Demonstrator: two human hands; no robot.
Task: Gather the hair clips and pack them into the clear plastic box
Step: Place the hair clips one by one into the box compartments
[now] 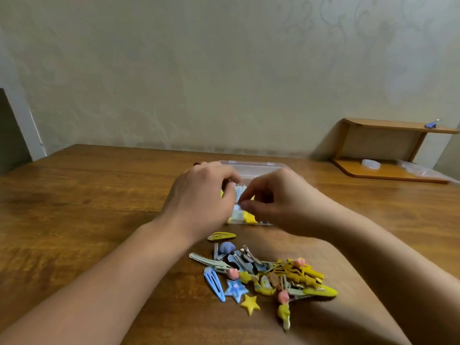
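Both hands were over the clear plastic box, which sat open on the wooden bench a little beyond the middle. The left hand hung above the box's left part with its fingers curled down; whether they held anything could not be told. The right hand had its thumb and forefinger pinched together on a small pale clip just over the box. Yellow and pale blue clips already lay inside, showing between the two hands near the box's near wall.

Nearer the person, a loose pile of hair clips lay on the bench between the forearms: blue and yellow snap clips, star shapes, grey metal ones. One yellow snap clip lay apart, between the pile and the box.

At the far right stood a small wooden shelf against the wall, with a blue clip on its top board and a white ring-shaped thing on its lower board.
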